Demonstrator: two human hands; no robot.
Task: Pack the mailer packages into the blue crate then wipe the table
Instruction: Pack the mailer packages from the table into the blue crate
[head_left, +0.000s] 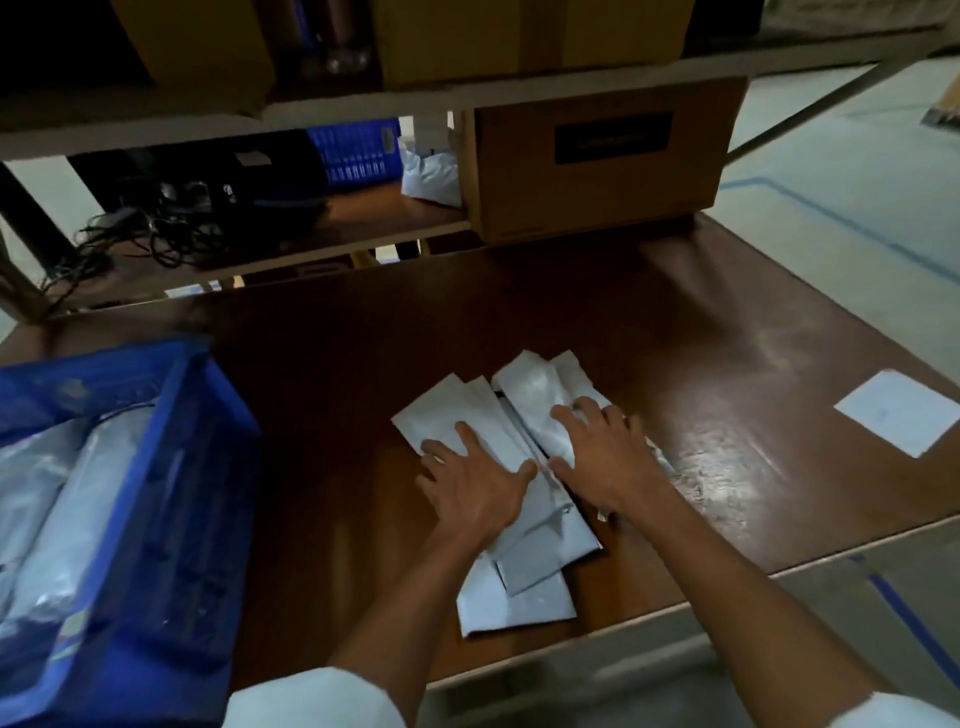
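Both hands, left (470, 486) and right (602, 457), lay flat and open on the mailers (524, 415), right of the crate (171, 467), long axes pointing away, the left hand nearer the crate.

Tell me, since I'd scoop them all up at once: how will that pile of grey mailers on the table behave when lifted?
Probably floppy: the mailers look like thin, flat, creased bags. Likely slippery too, since their glossy film catches the light and they overlap loosely, so some may slide out of a stack. They seem light; both hands, left hand and right hand, rest flat on them.
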